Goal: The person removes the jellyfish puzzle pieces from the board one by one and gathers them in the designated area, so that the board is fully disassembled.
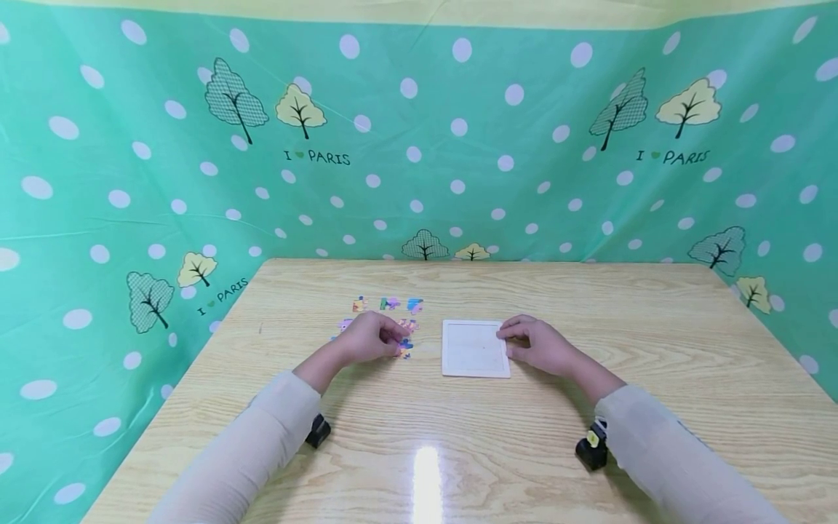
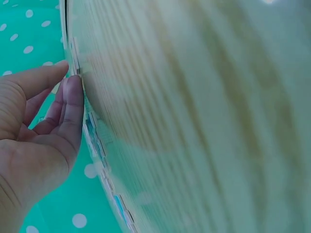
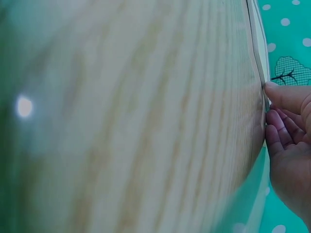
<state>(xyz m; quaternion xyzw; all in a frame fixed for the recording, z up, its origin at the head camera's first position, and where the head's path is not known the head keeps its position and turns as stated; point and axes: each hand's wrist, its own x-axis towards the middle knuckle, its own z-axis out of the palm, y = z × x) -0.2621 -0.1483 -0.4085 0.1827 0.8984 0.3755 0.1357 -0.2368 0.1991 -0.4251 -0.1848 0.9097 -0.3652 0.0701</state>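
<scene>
My left hand [image 1: 372,337] reaches over the colourful jigsaw pieces left of centre, fingers bent and the thumb apart from them. Its fingertips are at a jigsaw piece [image 1: 405,353] at the group's right side. The left wrist view shows the left hand [image 2: 46,111] low at the tabletop, beside thin pieces seen edge-on. A square white puzzle tray [image 1: 476,375] lies flat to the right of the pieces. My right hand [image 1: 538,345] touches the tray's right edge with relaxed fingertips. In the right wrist view the right hand's thumb [image 3: 286,97] meets that edge.
Several more jigsaw pieces [image 1: 390,303] lie in loose rows behind and under the left hand. The wood-grain table [image 1: 471,451] ends at a green dotted cloth [image 1: 419,145]. Black wrist devices [image 1: 592,447] hang beneath both forearms.
</scene>
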